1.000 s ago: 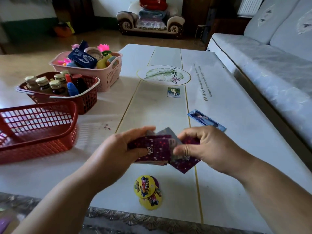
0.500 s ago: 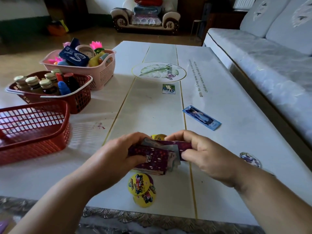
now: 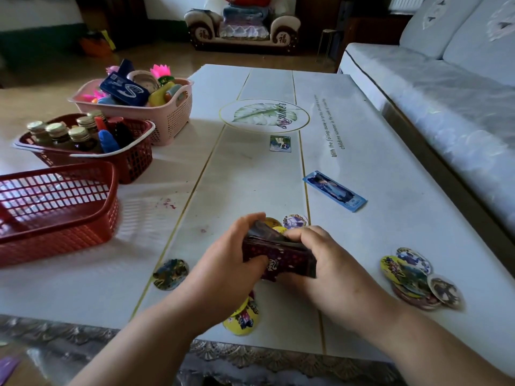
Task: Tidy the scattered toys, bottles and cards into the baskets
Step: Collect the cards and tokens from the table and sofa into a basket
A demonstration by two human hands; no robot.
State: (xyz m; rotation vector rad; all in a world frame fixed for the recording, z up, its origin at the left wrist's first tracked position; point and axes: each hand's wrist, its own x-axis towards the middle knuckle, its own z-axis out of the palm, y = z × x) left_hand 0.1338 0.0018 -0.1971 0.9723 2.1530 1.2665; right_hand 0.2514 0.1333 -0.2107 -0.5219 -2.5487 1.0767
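A stack of purple-backed cards (image 3: 289, 260) was gripped between the left hand (image 3: 223, 270) and the right hand (image 3: 334, 270) over the white table (image 3: 376, 162). From the stack, a single round card (image 3: 170, 274) was seen at nine o'clock, a pile of round cards (image 3: 412, 277) at three o'clock, a long blue card (image 3: 334, 190) at one o'clock, and a red basket (image 3: 64, 238) at ten o'clock.

You have a white table (image 3: 390, 168) with gold lines, a leaf emblem (image 3: 264, 116) printed toward its far end, red smudges (image 3: 168, 203) left of centre. Grey sofa (image 3: 446, 87) runs along your right. Ornate armchair (image 3: 284, 32) against the far wall, folded cloths (image 3: 242, 13) piled on its seat.
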